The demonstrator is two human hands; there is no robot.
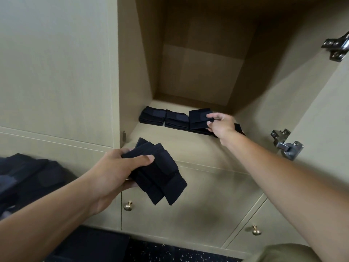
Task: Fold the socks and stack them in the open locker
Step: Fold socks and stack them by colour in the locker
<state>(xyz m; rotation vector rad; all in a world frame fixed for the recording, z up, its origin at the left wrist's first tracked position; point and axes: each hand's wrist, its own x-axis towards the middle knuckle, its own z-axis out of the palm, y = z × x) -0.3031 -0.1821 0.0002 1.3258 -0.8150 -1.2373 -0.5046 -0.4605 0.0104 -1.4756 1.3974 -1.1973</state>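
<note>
Black folded socks (199,119) sit under the right hand (220,125), whose thumb and fingers pinch the top of the third stack in the open locker (188,144) — the step in hand looks like setting that bundle squarely onto its pile. Two more stacks lie just beside it to the left: the middle stack (176,120) touches it, and the left stack (152,117) sits at the end of the row, near the locker's side wall. A further dark piece (239,128) shows behind the right wrist, mostly hidden, so I cannot tell what it is.

The left hand (113,171) hovers outside the locker, in front of its lip, gripping a fanned bundle of folded socks (157,173) with the thumb pressed across the top.

The next move, as I judge it, calls for the right hand to let go and take a piece from the left — keeping the fan from slipping apart meanwhile.

Outward: a heap of dark fabric (28,178) lies at the left edge, two brass knobs (128,206) mark the lower doors, and metal hinges (287,144) sit on the open door at right.
</note>
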